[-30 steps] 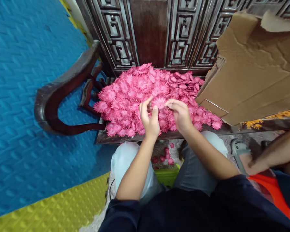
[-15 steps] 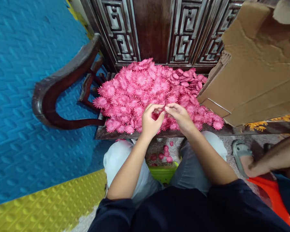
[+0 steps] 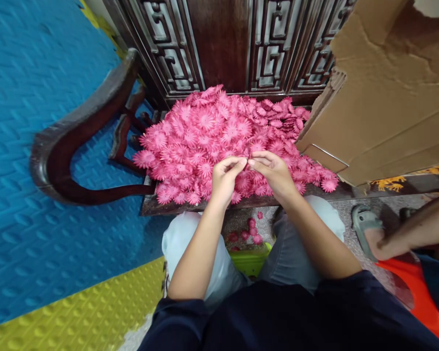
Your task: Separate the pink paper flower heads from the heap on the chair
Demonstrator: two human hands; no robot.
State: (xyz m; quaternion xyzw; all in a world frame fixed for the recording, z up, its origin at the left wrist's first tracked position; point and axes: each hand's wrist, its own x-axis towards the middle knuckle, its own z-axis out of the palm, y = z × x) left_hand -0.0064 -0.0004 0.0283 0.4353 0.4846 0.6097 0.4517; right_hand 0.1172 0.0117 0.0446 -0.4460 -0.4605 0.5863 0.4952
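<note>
A heap of pink artificial flowers (image 3: 205,131) with thin pointed petals covers the dark wooden seat (image 3: 175,208). Over the front of this heap, my left hand (image 3: 225,176) is closed in a pinch, thumb against the forefinger. My right hand (image 3: 272,173) faces it, also pinching, its fingertips almost meeting those of the left. Whatever lies between the fingertips is too small and too covered to make out. Both wrists are above the seat's front edge.
A curved wooden armrest (image 3: 69,141) stands at left, a carved wooden back (image 3: 219,44) behind. Torn cardboard (image 3: 388,107) leans at right beside orange pieces (image 3: 389,184). Below are fallen flowers (image 3: 252,229) and a green container (image 3: 250,261). Another person's leg (image 3: 417,229) is at right.
My left fingers have closed further, narrowing the gap to the thumb. A dark pink bit seen between the fingertips is now mostly hidden. The view has shifted slightly.
</note>
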